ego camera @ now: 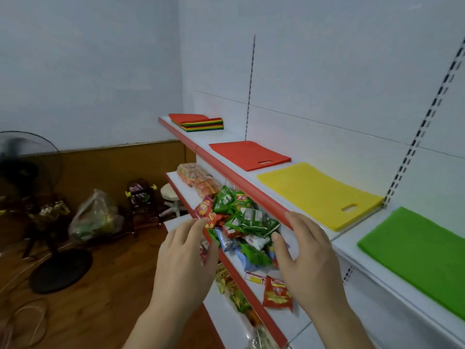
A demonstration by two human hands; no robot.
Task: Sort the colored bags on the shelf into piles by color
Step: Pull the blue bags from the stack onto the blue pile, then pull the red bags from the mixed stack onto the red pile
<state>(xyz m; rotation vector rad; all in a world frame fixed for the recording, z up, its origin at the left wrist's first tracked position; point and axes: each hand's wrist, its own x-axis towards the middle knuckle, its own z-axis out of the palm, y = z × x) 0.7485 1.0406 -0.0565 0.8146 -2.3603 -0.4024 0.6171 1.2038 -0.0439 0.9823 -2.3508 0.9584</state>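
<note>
Hands first, since both hover empty in front of the shelving. Left hand (187, 253) is raised before the snack shelf with its fingers loosely spread and a little bent, gripping nothing; its fingertips show in front of the heap of snack packets (239, 220) on the middle shelf, and I cannot tell whether they touch it. To its right, the right hand (305, 258) is likewise open, fingers relaxed and spread, its fingertips at the red front edge of the top shelf (221, 162), holding nothing.

Up on that shelf, at the far left end, sits the mixed stack (198, 121), red on top with yellow, green and dark layers showing at its side. Next along lie the sorted piles, well apart from one another: the red bag (247, 154), then the yellow bag (317, 192), then the green bag (412, 250) nearest the person.

The step in hand looks like a reach back to the mixed stack for the next bag. Doing it well likely means lifting only the top red sheet, since the thin layers may cling together, and peeling it from a corner with one hand while the other steadies the stack. It then belongs squarely on the red bag, handle cut-outs aligned, without dragging across its neighbours.
</note>
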